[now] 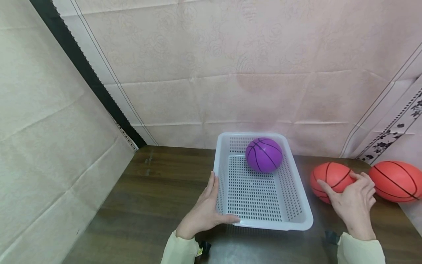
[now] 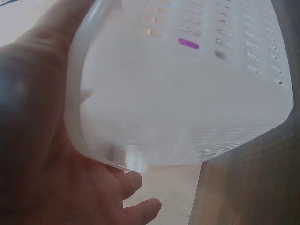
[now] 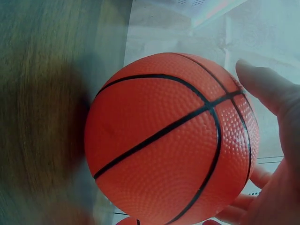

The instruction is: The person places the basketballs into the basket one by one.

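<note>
A white perforated plastic basket (image 1: pixel 263 222) stands on the table, with a small purple basketball (image 1: pixel 263 155) inside near its far end. At the basket's near left corner is my left hand (image 1: pixel 206 212); its fingers lie fairly straight along the left side and its thumb rests at the front rim. To the right of the basket, my right hand (image 1: pixel 354 200) holds a small red basketball (image 3: pixel 164 140) from above, thumb on the left and fingers on the right. The ball is at table level. A second red basketball (image 1: pixel 397 181) lies just right of that hand.
The dark wooden table (image 1: pixel 158 190) extends left of the basket. A pale patterned cloth (image 1: pixel 250 99) hangs behind the table's far edge, and another cloth sheet (image 1: pixel 39 146) borders the left. The second red ball sits near the table's right edge.
</note>
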Demonstrator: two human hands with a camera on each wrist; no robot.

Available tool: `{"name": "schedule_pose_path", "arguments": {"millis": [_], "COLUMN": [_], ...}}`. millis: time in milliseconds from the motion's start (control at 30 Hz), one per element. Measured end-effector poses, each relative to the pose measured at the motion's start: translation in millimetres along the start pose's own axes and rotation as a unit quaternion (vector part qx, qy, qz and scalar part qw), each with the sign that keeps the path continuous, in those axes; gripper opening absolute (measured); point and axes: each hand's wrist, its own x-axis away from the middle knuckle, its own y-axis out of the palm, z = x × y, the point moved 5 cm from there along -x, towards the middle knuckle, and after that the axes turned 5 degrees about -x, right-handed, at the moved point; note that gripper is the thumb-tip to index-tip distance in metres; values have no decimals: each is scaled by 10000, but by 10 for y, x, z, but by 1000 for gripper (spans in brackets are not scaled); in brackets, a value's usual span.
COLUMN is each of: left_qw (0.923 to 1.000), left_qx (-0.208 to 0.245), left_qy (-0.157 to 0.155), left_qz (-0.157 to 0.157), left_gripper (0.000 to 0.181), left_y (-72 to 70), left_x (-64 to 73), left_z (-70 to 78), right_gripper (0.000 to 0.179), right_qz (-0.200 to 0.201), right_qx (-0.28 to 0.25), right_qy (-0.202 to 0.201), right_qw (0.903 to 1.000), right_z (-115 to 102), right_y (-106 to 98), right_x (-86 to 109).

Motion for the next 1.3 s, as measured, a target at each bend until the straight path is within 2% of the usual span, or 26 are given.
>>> {"name": "schedule_pose_path", "arguments": {"millis": [167, 300, 433, 800, 1100, 1300], "left_qw": [10000, 10000, 10000, 10000, 10000, 10000], "left_qx": [28, 23, 22, 29, 45, 98], "left_qy": [-19, -15, 13, -4, -7, 11], "left_qz": [-1, 0, -4, 16, 6, 5], "left_gripper": [139, 139, 139, 138, 137, 137], "left_y": [-2, -3, -2, 3, 7, 2], "left_x": [6, 7, 6, 11, 9, 6], "left_z": [-1, 1, 4, 1, -13, -11], "right_gripper": [108, 116, 116, 123, 125, 124], "right_qz": [-101, -137, -263, -471, -675, -645], "right_qx": [70, 221, 340, 98, 217, 158], "right_qy": [86, -1, -39, 417, 351, 309], "right_qw": [9999, 9997, 9991, 9980, 9969, 9973], "right_z": [8, -1, -2, 53, 65, 54], "right_y": [8, -1, -3, 19, 28, 24], "right_x": [9, 9, 12, 20, 18, 25]}}
